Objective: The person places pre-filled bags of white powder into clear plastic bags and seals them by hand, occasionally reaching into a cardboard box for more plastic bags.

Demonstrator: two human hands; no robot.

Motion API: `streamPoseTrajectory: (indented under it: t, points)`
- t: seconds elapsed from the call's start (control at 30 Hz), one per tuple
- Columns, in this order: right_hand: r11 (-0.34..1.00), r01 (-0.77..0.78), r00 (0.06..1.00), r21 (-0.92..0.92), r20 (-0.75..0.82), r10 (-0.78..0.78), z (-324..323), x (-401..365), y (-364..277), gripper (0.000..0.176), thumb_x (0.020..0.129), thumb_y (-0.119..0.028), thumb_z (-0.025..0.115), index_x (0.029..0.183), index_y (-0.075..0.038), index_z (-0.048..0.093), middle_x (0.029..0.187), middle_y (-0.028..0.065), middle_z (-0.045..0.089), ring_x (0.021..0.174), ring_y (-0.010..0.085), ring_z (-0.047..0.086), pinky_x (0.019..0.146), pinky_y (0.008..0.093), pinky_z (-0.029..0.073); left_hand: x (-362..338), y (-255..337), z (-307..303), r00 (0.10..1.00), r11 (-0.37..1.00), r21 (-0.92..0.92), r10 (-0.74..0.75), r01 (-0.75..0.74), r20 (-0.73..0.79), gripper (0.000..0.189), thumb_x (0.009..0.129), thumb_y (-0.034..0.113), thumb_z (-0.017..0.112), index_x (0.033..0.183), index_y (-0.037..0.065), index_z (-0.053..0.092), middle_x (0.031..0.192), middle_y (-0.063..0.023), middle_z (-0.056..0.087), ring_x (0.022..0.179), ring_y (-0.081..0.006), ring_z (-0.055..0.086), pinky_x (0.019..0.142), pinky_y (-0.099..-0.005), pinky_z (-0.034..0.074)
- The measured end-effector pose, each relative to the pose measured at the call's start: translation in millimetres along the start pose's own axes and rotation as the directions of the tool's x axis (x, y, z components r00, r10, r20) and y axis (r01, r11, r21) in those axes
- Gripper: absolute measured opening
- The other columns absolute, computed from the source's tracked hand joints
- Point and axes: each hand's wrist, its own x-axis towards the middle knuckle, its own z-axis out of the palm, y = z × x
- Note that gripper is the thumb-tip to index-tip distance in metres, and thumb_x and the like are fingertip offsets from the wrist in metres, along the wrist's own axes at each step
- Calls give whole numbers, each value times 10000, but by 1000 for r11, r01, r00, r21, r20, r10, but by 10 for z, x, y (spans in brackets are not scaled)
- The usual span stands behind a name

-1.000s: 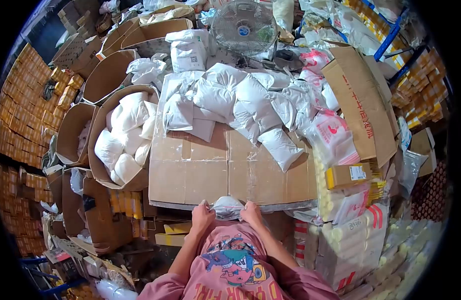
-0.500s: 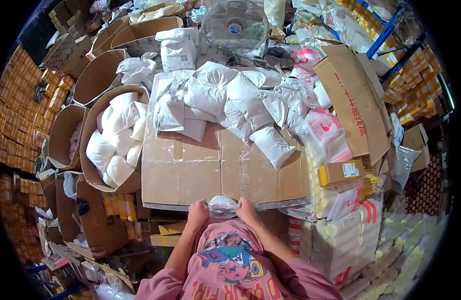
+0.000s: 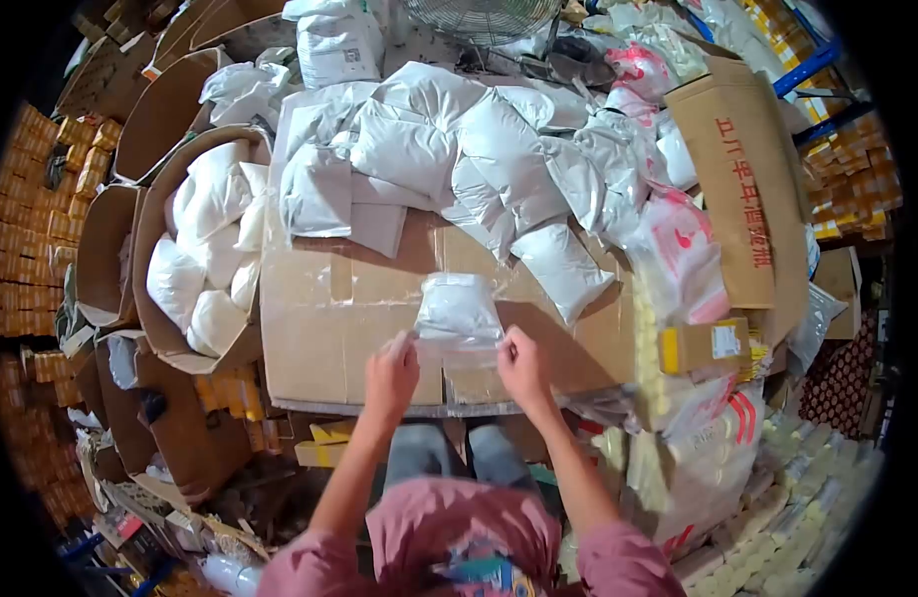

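A clear plastic bag filled with white powder (image 3: 459, 306) lies over the near middle of the cardboard-covered table (image 3: 319, 348). Its open or flat end faces me, stretched between both hands. My left hand (image 3: 392, 373) is closed on the left corner of that end. On the right corner, my right hand (image 3: 524, 366) is closed in a similar pinch. Beyond the bag, a pile of white filled bags (image 3: 479, 149) covers the back of the table, with one bag (image 3: 561, 271) lying nearest on the right.
Left of the table stands a cardboard box (image 3: 150, 328) holding several white bags. A small brown carton (image 3: 713, 343) and pink-printed plastic packs (image 3: 678, 249) line the right edge. A large cardboard sheet (image 3: 732, 189) leans behind them, and a fan (image 3: 484, 15) stands at the back.
Both hands have moved forward from close to my body to over the table, carrying the powder bag with them. The camera view has tilted down.
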Motion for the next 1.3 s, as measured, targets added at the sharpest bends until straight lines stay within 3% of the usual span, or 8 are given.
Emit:
streamPoseTrajectory:
  t: [0.03, 0.23, 0.4, 0.43, 0.57, 0.8, 1.1, 1.3]
  points:
    - [996, -50, 999, 79, 7, 50, 94, -5, 137, 85, 795, 4, 574, 754, -12, 502, 640, 152, 546, 606, 341, 572, 540, 367, 442, 14, -170, 172, 986, 991, 76, 118, -109, -119, 197, 839, 5, 548, 995, 52, 659, 813, -185, 649, 725, -366, 632, 611, -410, 513]
    - [998, 57, 983, -23, -174, -60, 933, -373, 1202, 184, 773, 122, 528, 889, 10, 618, 853, 136, 587, 721, 256, 601, 601, 304, 473, -263, -1008, 1066, 996, 989, -149, -8, -5, -88, 221, 753, -91, 629, 939, 19, 674, 782, -125, 668, 641, -228, 664, 571, -314, 529]
    - [949, -272, 927, 158, -223, 303, 1364, -903, 1650, 197, 788, 132, 561, 906, -7, 633, 920, 113, 622, 784, 221, 611, 674, 316, 503, -759, -1565, 1480, 985, 995, -39, 90, -97, -149, 214, 715, -117, 677, 889, 7, 660, 798, -163, 677, 678, -240, 672, 611, -296, 542]
    - [836, -393, 851, 384, -193, 489, 1410, -958, 1646, 185, 816, 128, 554, 936, 1, 616, 960, 80, 613, 795, 141, 590, 655, 255, 486, -834, -1651, 1531, 983, 995, -19, 95, -100, -159, 209, 712, -114, 686, 880, 6, 656, 795, -166, 675, 681, -246, 670, 617, -297, 541]
    - [911, -375, 882, 175, -237, 408, 1460, -1126, 1863, 211, 832, 125, 540, 992, -4, 588, 967, 85, 611, 753, 114, 566, 601, 201, 438, -1138, -1905, 1778, 960, 974, -214, -128, 74, -249, 182, 739, -72, 719, 874, -24, 606, 829, -131, 673, 674, -209, 643, 616, -280, 530]
    - [978, -197, 964, -74, -197, 179, 1378, -1118, 1897, 211, 826, 112, 559, 1016, 22, 575, 963, 160, 629, 822, 276, 621, 644, 312, 508, -1124, -1789, 1686, 975, 980, -1, -200, 201, -100, 250, 759, -65, 692, 998, -52, 619, 874, -127, 671, 688, -165, 640, 631, -248, 530]
    - [953, -294, 932, 68, -199, 302, 1120, -595, 1522, 109, 784, 49, 664, 860, 6, 599, 721, 74, 606, 610, 111, 557, 601, 224, 473, -686, -1395, 1364, 969, 972, 109, -220, 209, 110, 54, 738, 19, 623, 783, -1, 600, 564, -95, 455, 465, -193, 465, 461, -267, 373]
    - [987, -152, 910, -59, -397, 116, 361, -182, 210, 155, 727, 64, 705, 722, 1, 564, 669, 64, 578, 622, 102, 511, 597, 238, 419, -227, -307, 581, 942, 971, 9, -228, 237, -246, 159, 749, 140, 651, 662, 10, 623, 528, -95, 553, 414, -161, 517, 426, -256, 363]
